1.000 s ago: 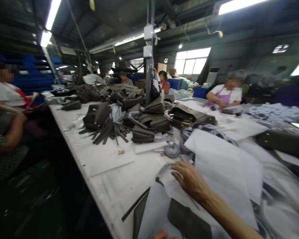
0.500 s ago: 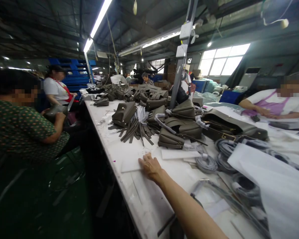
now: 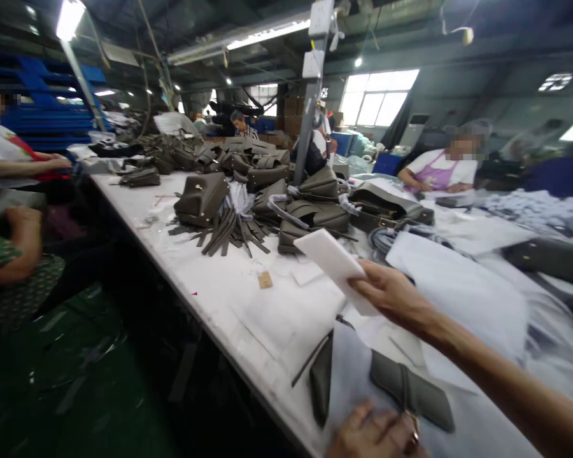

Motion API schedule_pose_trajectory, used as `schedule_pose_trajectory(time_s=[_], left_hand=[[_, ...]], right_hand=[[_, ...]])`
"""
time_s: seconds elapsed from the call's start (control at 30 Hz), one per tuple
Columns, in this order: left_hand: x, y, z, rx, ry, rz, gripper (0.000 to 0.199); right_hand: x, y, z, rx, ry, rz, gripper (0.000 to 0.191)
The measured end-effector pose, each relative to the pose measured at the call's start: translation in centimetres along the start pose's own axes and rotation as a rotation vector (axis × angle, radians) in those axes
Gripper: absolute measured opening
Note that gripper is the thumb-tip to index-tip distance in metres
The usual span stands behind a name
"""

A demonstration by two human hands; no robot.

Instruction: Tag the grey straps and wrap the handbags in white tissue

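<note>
My right hand (image 3: 382, 289) reaches in from the right and pinches a thin white foam sheet (image 3: 332, 261), held tilted above the table. Below it, near the table's front edge, lies a dark olive handbag (image 3: 413, 391) with a strap and gold-coloured hardware, partly covered by white wrapping paper (image 3: 348, 362). My left hand (image 3: 375, 432) is at the bottom edge of the view, its bent fingers over the lower part of this handbag and the paper. Blur and the frame edge hide part of that hand.
Olive handbags (image 3: 200, 197) and loose straps (image 3: 219, 235) pile up along the white table (image 3: 205, 280). A small brown card (image 3: 265, 280) lies mid-table. White sheets (image 3: 458, 292) spread on the right. A metal post (image 3: 308, 127) rises behind the bags. Co-workers sit left, right and at the back.
The view has swung right. My right hand, earlier flat over a white foam sheet on the table, now holds one raised. My left hand and the paper-covered handbag have come into view.
</note>
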State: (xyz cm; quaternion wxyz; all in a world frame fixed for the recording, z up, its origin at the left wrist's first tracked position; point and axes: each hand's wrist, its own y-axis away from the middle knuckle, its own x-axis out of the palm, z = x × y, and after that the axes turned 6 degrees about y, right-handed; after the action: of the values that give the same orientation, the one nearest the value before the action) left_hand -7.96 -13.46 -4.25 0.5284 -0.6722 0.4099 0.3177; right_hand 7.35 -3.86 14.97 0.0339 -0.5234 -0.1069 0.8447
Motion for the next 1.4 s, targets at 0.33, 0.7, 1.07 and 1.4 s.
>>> schedule_pose_trajectory(time_s=[0.33,0.7,1.07,1.4], left_hand=[[-3.5,0.9,-1.1,-0.042,0.012,-0.131,0.047],[-2.9,1.6,-1.4,0.028,0.007,-0.297,0.026],[-7.5,1.1,-1.9,0.103,-0.18,-0.299,0.024],[-8.0,0.3,-1.3,0.077,-0.178,-0.181,0.026]], right_hand=[[0.7,20.4,-2.0,0.074,0.385,-0.112,0.045],[8.6,23.3,-0.1,0.082,0.685,-0.034,0.055],[7.7,23.5,1.0,0.228,0.597,0.077,0.065],[7.2,23.4,1.1,0.239,0.497,0.165,0.064]])
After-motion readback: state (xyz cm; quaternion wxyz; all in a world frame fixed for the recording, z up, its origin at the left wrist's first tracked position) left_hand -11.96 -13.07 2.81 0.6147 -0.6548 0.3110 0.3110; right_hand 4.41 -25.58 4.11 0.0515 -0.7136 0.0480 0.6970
